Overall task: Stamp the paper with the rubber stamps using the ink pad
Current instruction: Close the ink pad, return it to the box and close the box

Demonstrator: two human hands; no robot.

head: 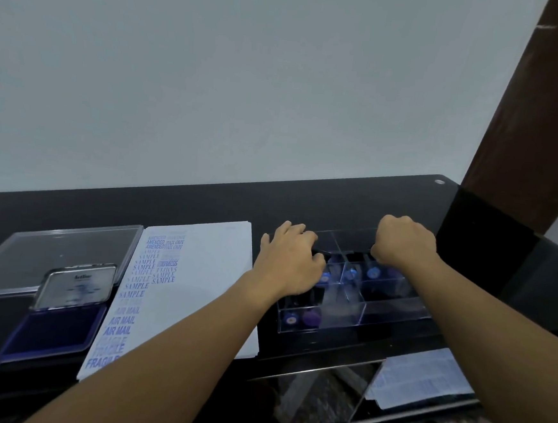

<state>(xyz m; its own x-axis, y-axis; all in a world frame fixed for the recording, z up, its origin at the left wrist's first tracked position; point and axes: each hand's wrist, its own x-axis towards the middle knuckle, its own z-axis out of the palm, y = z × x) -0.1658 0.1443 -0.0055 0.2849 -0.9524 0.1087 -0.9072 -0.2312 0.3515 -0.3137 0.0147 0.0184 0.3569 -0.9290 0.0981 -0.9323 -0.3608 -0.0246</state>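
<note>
Both hands are over a clear compartment box (393, 308) at centre right of the frame, which holds the rubber stamps (310, 317), seen as purple and blue knobs in several cells. Left hand (288, 262): fingers curled down over the box's left-hand cells; whether they grip a stamp cannot be told, as the fingertips are hidden. Right hand (403, 244): knuckles up and fingers curled at the rear of the box; whether it holds a stamp or the box wall cannot be told either. Paper (204, 289) lies flat on the black table (338, 199) just left of the box; its left part carries columns of blue impressions reading AMENDED, FAX OUT, SAMPLE, EXPRESS, AIR MAIL and FRAGILE, and its right part is bare. Ink pad (54, 332) sits at lower left, touching the paper's left edge, with its metal lid (78, 284) raised and the dark pad exposed. A clear flat cover (51, 247) lies behind it. A printed sheet (424, 379) lies at lower right. Assessment: the step in hand appears to be selecting a stamp from the box, or returning one to it, with the task well advanced. The next move calls for lifting one stamp clear of its cell by the knob, carrying it across the paper to the pad, and pressing it level there before it goes to bare paper.
</note>
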